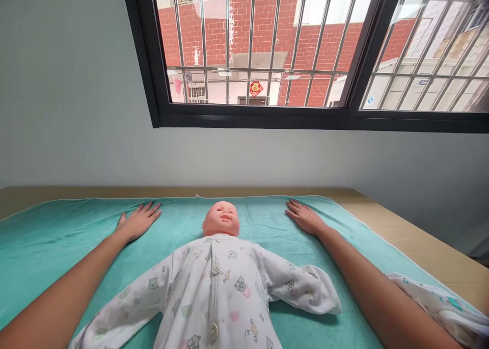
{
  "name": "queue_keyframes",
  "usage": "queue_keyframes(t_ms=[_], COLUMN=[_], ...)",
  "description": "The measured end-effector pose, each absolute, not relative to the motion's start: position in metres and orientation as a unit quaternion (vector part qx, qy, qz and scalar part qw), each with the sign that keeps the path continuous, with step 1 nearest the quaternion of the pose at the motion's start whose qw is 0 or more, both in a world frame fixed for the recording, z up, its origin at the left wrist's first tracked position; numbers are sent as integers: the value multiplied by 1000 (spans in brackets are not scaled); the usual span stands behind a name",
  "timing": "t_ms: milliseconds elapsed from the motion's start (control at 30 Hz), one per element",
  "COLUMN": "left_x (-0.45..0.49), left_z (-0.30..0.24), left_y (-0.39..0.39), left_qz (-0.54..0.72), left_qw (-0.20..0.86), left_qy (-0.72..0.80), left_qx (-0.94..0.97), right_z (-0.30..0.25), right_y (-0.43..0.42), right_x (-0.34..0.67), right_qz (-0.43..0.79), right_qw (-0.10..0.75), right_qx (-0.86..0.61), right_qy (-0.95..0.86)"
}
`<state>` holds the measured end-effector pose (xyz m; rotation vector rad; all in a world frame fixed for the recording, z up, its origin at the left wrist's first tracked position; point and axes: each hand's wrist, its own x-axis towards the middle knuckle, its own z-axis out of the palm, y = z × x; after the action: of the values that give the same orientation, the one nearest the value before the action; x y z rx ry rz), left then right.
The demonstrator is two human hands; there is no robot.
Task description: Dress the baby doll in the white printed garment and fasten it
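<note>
A baby doll point(222, 219) lies on its back on a teal towel point(263, 219), its head toward the wall. It wears a white buttoned onesie point(229, 293) printed with small bears and hearts; the sleeves spread to both sides. My left hand point(139, 222) rests flat on the towel, left of the doll's head, fingers spread. On the other side my right hand point(304, 217) lies palm down on the towel, fingers stretched out. Neither hand touches the doll, and both are without any object. The doll's lower body is outside the view.
Beneath the towel is a wooden table point(412, 237), bordered by a grey wall point(244, 158). Above stands a black-framed window point(252, 117) with metal bars. A white patterned cloth point(431, 298) lies at the right, partly behind my right forearm.
</note>
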<state>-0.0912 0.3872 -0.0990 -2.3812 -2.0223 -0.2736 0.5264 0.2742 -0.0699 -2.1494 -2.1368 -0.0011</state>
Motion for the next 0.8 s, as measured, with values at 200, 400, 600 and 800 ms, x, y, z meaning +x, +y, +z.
queue_keyframes(t_ms=[200,400,600,800], left_x=[-73,-72,-66,-69], left_z=[-82,-77,-70,-51], left_y=[369,370,368,315], left_qz=[-83,-84,-146,-205], left_qw=[-18,-32,19,78], left_qy=[-657,-657,-664,-656], left_qx=[-749,-749,-733,-723], right_z=[-69,-67,-63,-49], right_y=[277,277,272,249], right_x=[529,532,530,515], right_qz=[-3,-1,4,-45], right_qw=[54,46,65,131], right_qx=[-714,-714,-712,-734], right_qy=[-699,-698,-699,-665])
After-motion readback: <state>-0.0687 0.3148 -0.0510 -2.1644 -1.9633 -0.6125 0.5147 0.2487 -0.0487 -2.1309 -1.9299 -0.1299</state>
